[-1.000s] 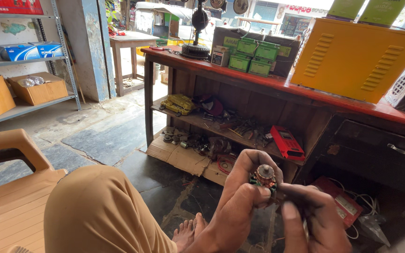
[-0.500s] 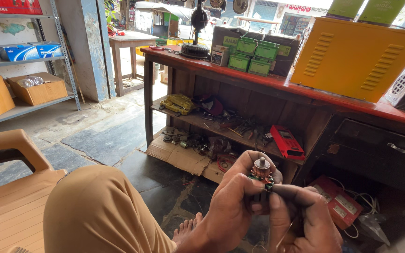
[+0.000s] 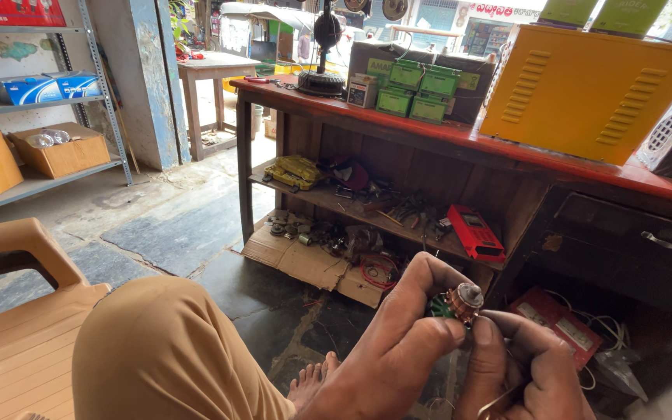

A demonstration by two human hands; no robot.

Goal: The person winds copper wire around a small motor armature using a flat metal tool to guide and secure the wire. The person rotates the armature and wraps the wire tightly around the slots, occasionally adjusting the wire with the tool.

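The small motor armature (image 3: 459, 302), a stubby cylinder of copper windings with a green part at its back and a dull metal cap at its front, sits low in the view, out in front of the long red-topped wooden workbench (image 3: 460, 140) and above the dark stone floor. It looks dense for its size and stiff in the core, yet the fine copper wire is likely easy to nick, so the safe places to take hold are the metal cap and the solid body, not the windings. The left hand (image 3: 398, 350) rises from below the armature, thumb and curled fingers closed around its body and pinching it steady. The right hand (image 3: 519, 365), just right of the armature, is folded with its fingertips pressed to the cap end; something thin seems to sit in its grip, but I cannot tell what.
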